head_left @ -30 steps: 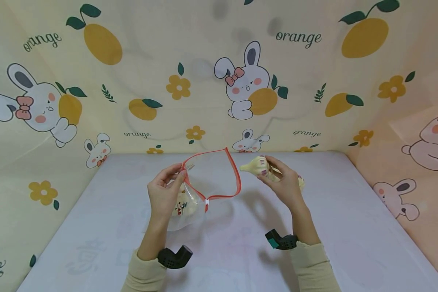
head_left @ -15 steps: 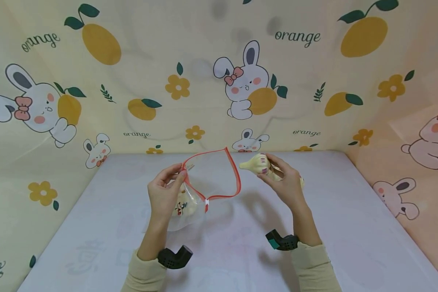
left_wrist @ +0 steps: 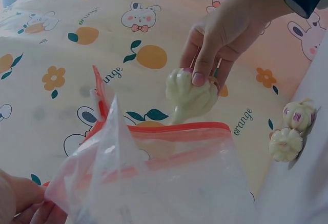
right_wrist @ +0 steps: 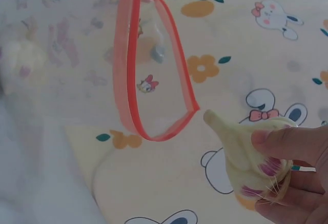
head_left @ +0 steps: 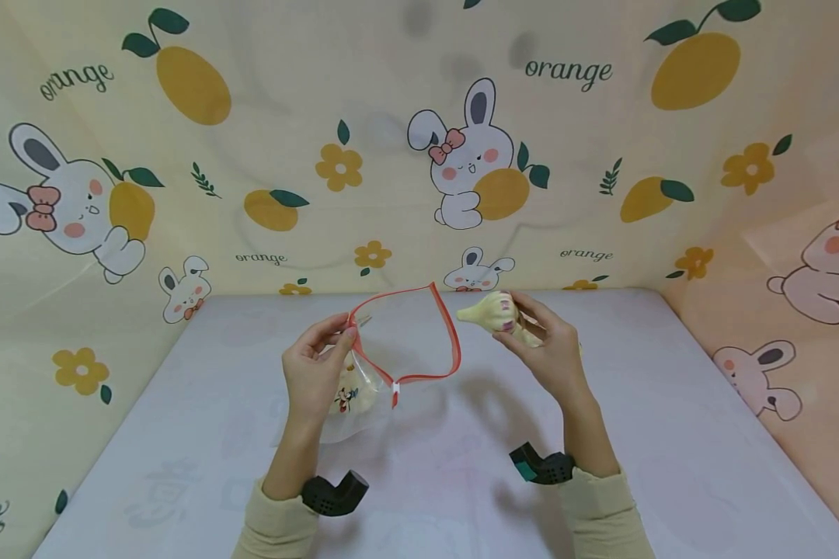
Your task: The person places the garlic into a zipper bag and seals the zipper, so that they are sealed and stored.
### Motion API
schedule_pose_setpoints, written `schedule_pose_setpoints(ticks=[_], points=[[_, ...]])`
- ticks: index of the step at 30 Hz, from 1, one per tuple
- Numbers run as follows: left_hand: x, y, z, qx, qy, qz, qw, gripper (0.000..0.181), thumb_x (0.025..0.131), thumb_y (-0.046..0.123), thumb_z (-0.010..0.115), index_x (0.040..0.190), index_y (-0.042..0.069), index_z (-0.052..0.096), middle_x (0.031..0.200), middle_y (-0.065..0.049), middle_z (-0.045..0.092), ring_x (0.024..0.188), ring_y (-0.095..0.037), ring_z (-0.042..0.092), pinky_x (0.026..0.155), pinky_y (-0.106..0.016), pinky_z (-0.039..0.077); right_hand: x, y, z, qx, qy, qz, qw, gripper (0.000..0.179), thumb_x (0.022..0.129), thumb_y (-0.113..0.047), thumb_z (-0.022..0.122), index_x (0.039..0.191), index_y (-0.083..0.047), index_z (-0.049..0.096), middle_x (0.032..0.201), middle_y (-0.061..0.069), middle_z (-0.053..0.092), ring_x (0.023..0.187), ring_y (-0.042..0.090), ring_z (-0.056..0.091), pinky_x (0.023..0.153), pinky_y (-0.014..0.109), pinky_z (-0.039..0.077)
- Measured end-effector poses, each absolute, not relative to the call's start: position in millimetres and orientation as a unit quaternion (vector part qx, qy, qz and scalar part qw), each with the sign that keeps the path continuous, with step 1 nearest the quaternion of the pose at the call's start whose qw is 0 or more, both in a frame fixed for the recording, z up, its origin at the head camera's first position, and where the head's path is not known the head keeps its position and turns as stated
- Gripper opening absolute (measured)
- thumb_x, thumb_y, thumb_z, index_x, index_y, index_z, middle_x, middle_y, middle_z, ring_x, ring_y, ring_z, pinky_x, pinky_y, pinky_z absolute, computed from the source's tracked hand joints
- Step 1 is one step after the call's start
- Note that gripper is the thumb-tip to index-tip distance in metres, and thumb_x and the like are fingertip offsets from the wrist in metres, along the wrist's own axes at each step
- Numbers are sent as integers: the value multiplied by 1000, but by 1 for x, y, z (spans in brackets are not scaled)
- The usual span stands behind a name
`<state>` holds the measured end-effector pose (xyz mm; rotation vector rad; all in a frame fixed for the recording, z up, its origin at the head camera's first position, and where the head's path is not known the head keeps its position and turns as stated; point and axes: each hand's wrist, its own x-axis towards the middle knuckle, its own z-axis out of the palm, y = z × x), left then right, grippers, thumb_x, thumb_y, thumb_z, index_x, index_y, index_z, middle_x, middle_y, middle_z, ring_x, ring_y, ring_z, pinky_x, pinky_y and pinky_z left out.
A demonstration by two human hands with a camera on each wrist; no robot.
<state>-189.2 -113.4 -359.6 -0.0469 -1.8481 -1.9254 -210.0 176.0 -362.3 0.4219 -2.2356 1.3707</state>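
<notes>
My left hand pinches the rim of a clear plastic zip bag by its left side. The bag's red-edged mouth gapes wide, with a white slider near its front corner. Through its cloudy wall in the right wrist view a pale garlic bulb shows. Just right of the mouth, my right hand holds another garlic bulb, cream with purple patches, between thumb and fingers. Its stem points left toward the red rim, with a small gap between them in the head view.
Two more garlic bulbs, one purple-streaked bulb and one paler bulb, lie together on the white table. In the head view my right hand mostly covers them. A printed rabbit-and-orange cloth walls in the table's back and sides.
My right hand has shifted very slightly, lifting the garlic bulb a little and covering more of the bulbs behind it. The left hand and the bag stay in place.
</notes>
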Motion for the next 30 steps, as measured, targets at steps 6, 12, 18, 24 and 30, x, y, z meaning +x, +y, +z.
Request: schedule_pose_setpoints(ticks=[6,12,18,24,30], points=[[-189,-113,-359,-12,-679,-697,231,26,84,-3,69,109,-9,67,84,20,66,75,0,59,69,-11,57,-209,173,-361,165,-812,505,242,59,74,5,77,130,3,57,129,22,61,108,-20,50,91,2,45],[-189,-113,-359,-10,-681,-696,227,27,84,-2,69,110,-8,67,85,20,66,75,-1,60,70,-11,57,-208,171,-361,174,-810,508,237,60,74,6,77,130,4,55,130,23,60,109,-19,50,91,2,45],[-188,-113,-359,-13,-683,-694,227,26,85,-1,69,110,-9,67,85,20,66,76,0,60,70,-11,57,-207,170,-361,179,-808,508,238,61,73,6,78,130,5,56,129,23,61,107,-20,50,89,2,46],[-189,-114,-360,-10,-685,-693,223,27,85,0,69,111,-8,67,85,20,66,76,0,60,71,-11,57,-206,170,-360,177,-812,504,235,61,74,4,78,130,3,56,129,22,62,107,-20,51,88,2,47],[-188,-113,-360,-6,-686,-695,218,26,86,0,68,111,-7,67,85,20,66,76,0,60,71,-11,57,-205,169,-359,178,-815,499,236,61,74,3,78,130,3,56,130,21,62,107,-21,51,87,2,47]])
